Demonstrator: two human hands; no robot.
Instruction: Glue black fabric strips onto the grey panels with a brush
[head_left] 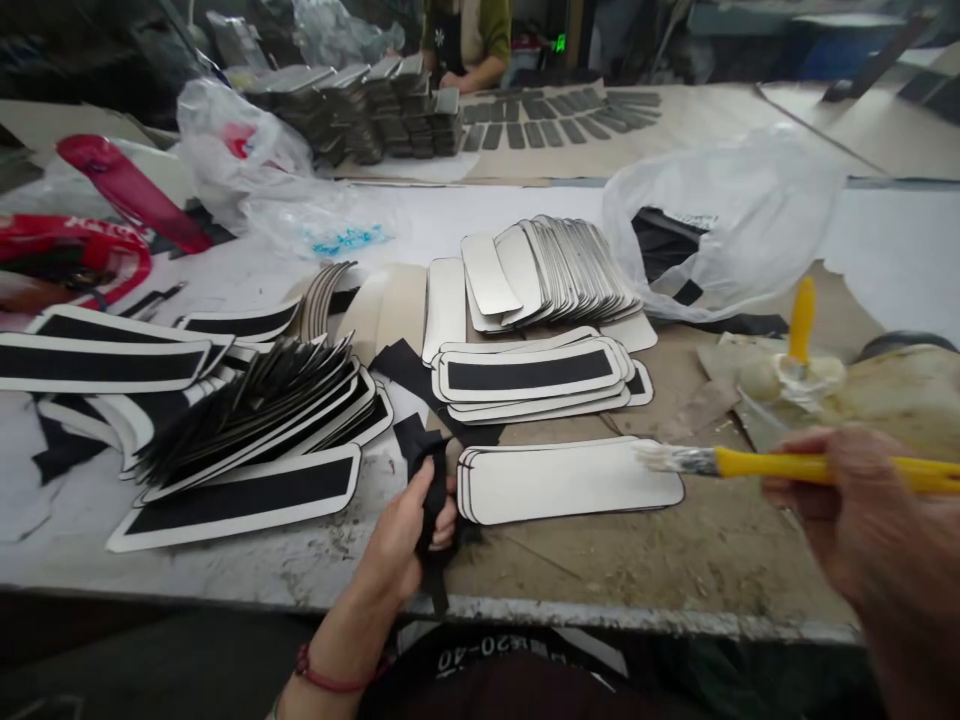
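My right hand (862,510) is closed around the yellow handle of a paintbrush (757,465). The bristles touch the right end of the top white panel (562,480) in a small stack of rounded strips at the table's front. My left hand (420,525) is closed on black fabric strips (433,500) just left of that stack. Behind it lies a pile of white panels with black strips on their faces (532,370). More black-faced panels (262,430) are fanned out on the left.
A fanned stack of plain white panels (555,270) sits further back. A clear plastic bag (735,220) holds black material. At right, a second yellow-handled brush (801,320) stands in a glue-stained container. A person (469,45) is at the far table beside stacked grey pieces (375,110).
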